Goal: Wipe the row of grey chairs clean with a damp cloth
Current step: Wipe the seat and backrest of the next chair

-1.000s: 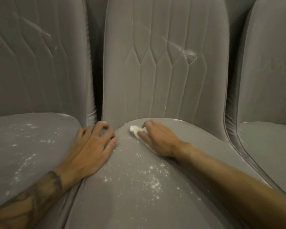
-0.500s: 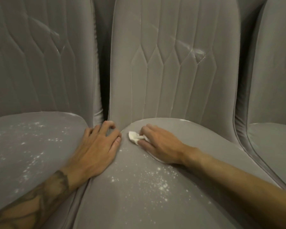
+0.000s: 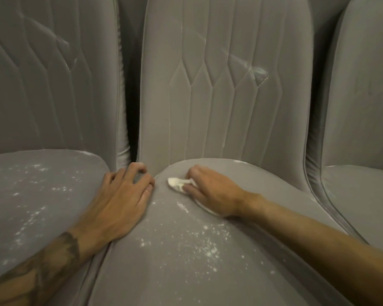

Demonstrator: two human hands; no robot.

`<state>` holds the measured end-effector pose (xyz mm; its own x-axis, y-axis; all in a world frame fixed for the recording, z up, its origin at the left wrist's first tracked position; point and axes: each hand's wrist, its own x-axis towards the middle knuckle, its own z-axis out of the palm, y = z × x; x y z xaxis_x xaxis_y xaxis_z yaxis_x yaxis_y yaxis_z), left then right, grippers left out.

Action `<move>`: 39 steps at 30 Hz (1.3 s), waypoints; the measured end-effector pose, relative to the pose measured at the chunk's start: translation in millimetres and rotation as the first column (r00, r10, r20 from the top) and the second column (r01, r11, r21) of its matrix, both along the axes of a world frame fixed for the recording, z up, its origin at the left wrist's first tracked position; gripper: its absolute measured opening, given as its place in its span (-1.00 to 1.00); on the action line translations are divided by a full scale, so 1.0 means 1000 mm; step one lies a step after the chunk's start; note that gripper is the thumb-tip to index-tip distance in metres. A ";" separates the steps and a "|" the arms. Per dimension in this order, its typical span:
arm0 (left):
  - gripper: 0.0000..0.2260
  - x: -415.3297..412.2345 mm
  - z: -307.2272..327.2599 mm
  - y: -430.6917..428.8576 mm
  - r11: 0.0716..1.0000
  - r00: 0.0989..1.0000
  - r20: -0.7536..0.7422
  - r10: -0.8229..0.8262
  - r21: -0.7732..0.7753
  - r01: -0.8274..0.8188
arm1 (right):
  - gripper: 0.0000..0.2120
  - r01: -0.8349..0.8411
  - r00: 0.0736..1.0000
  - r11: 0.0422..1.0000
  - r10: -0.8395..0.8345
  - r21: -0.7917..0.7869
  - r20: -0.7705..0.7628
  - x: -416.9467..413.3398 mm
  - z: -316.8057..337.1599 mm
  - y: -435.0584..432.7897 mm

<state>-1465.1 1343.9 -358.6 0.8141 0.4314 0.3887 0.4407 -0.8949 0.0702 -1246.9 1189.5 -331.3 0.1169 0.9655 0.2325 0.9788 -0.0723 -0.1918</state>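
We see three grey chairs in a row. The middle chair (image 3: 230, 111) carries stitched vertical lines that break into a zigzag of pointed panels across its back, and the left chair (image 3: 42, 96) shows the same pattern. The right chair (image 3: 363, 107) reads plain grey. White specks (image 3: 199, 246) scatter over the middle and left seats, and pale streaks (image 3: 257, 71) cross both backs. The cloth (image 3: 175, 183) is white. A dark tattoo (image 3: 42, 268) marks the left forearm.
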 end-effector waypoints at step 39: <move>-0.59 -0.038 -0.002 0.026 0.999 1.000 -0.023 -0.020 -0.028 0.019 | -0.70 -0.145 0.989 0.989 0.146 -0.011 0.015 -0.070 0.003 0.028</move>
<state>-1503.0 1369.7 -360.7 0.8310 0.4257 0.3580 0.4249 -0.9012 0.0852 -1316.5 1217.4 -328.6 -0.0285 0.9744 0.2232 0.9819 0.0691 -0.1766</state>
